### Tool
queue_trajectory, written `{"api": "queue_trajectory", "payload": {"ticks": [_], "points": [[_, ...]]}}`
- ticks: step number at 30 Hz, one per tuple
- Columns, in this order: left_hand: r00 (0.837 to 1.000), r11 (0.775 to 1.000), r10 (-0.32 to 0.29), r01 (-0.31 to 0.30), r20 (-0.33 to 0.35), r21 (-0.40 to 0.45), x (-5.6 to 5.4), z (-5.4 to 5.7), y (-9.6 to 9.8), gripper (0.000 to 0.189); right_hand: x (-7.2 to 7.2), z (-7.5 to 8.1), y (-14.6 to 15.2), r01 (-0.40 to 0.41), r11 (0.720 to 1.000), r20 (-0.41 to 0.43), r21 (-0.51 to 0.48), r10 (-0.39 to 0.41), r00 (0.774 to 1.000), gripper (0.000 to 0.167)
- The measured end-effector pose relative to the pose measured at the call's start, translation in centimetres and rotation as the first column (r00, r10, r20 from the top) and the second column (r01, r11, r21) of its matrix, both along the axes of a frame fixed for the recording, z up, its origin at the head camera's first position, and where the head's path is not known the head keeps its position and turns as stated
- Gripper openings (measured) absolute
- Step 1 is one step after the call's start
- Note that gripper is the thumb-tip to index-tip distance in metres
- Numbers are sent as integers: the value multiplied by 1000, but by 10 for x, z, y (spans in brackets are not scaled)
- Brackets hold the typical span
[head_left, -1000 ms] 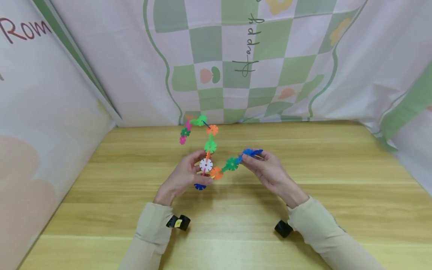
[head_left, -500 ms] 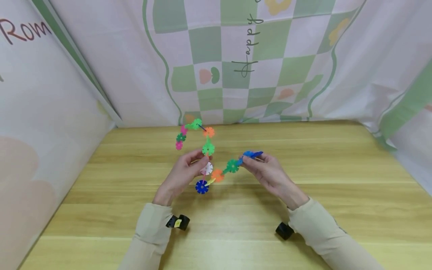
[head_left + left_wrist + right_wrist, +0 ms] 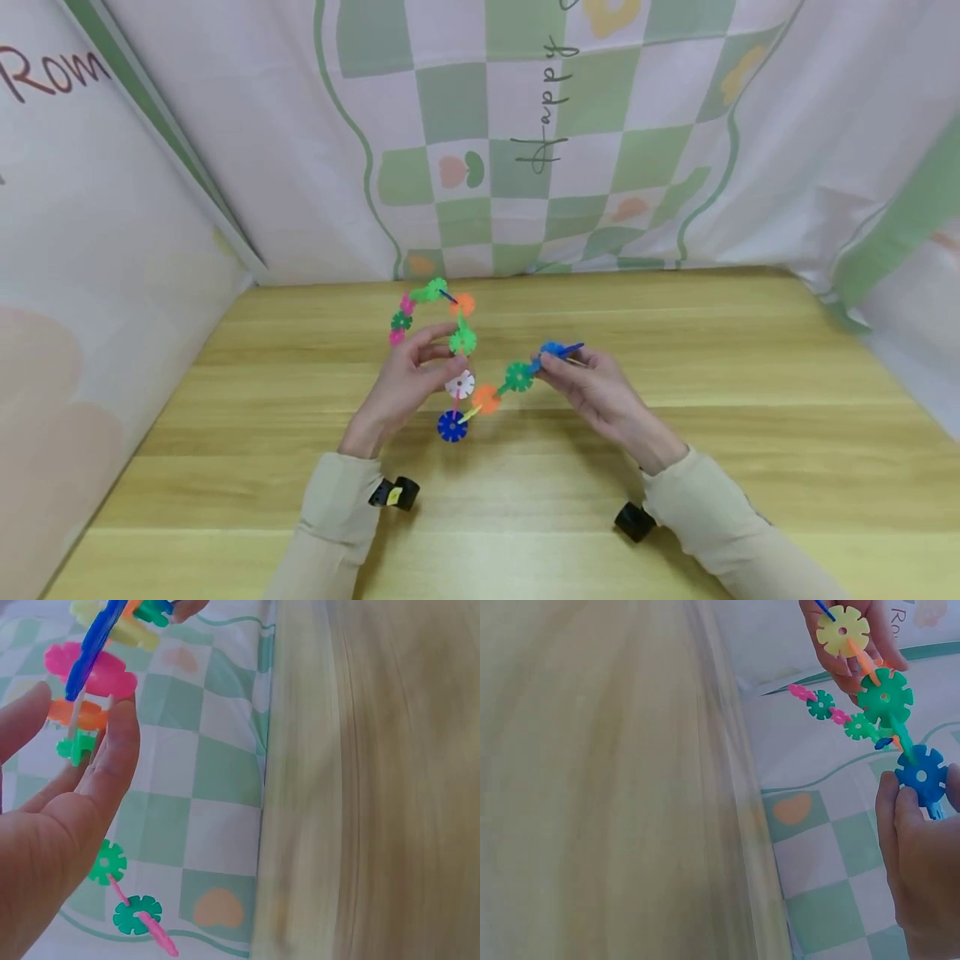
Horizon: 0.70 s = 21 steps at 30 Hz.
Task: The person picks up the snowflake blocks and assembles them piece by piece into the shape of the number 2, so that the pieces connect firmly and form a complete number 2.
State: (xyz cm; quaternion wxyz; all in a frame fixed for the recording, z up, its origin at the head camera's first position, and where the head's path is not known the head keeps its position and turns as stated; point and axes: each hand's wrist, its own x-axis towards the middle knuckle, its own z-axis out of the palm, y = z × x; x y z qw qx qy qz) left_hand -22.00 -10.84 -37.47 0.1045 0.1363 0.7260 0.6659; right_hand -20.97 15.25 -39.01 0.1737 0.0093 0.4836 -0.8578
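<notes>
A chain of slotted plastic snowflake discs (image 3: 519,377), joined edge to edge, hangs between both hands above the table. My left hand (image 3: 405,379) holds it near an orange disc (image 3: 88,715), between a light green disc (image 3: 462,340) and a white disc (image 3: 461,383). The left end, tipped with a pink disc (image 3: 397,337), curves round behind that hand. A dark blue disc (image 3: 452,427) forms the low bend, beside a yellow disc (image 3: 842,631). With thumb and fingers, my right hand (image 3: 600,396) pinches a blue disc (image 3: 921,775) near the right end.
Below the hands lies a wood-grain table (image 3: 517,517). A white curtain with a green checked print (image 3: 525,167) hangs along its back edge, and a printed white panel (image 3: 112,292) stands at the left. Black wrist cameras (image 3: 406,493) sit by both cuffs.
My left thumb has moved up from below the white disc to the orange disc's spot. The dark blue bend has turned its face forward and sunk slightly. The right hand keeps its hold, slightly lower.
</notes>
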Motion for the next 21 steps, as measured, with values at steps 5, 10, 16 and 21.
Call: {"api": "queue_trajectory", "payload": {"ticks": [5,10,16,21], "points": [[1000,1000,-14,14,-18,0,4,3,6,54,11,2,6,14,1000,-9,26,-14,1000,29],[999,999,-31,30,-24,-16,9,2,8,55,21,4,10,15,998,-7,55,-15,1000,28],[999,998,-25,24,-21,-60,12,6,12,55,34,8,18,26,993,-21,111,-24,1000,32],[999,995,-38,36,-20,-96,12,13,15,55,45,9,22,41,990,-12,135,-40,999,34]]}}
